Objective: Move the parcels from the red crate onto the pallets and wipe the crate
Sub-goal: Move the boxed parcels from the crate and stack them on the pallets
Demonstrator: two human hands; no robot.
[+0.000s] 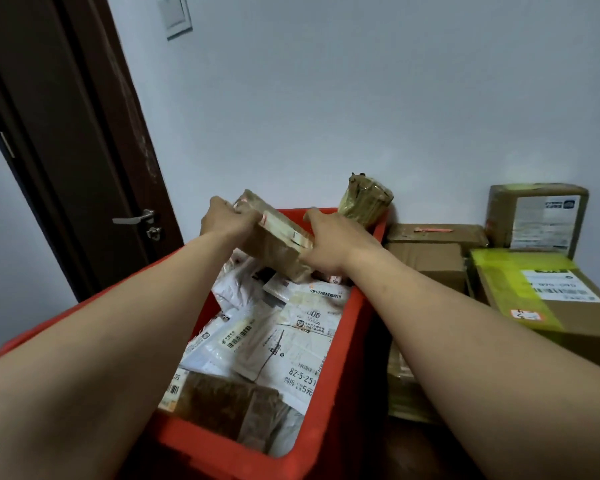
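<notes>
While both my arms reach out over the red crate, I have a flat brown parcel clamped between my two hands, clear above the crate's far end. My left hand grips its far left end, fingers curled over the top edge. My right hand holds the nearer right end, with the back of the hand toward me and the fingertips hidden behind the parcel. The parcel sits tilted, its left end higher and farther from me, a pale strip of tape running along its upper edge.

Below it, the crate is full of white mail bags with printed labels, lying overlapped at odd angles. A dark brown package lies at the end nearest me. A lumpy taped bundle stands at the crate's far right corner, just beyond my right hand.

To the right of the crate sit stacked cardboard cartons, a carton with yellow tape in front, and a labelled box standing against the wall behind them. A dark door with a metal handle is on the left.
</notes>
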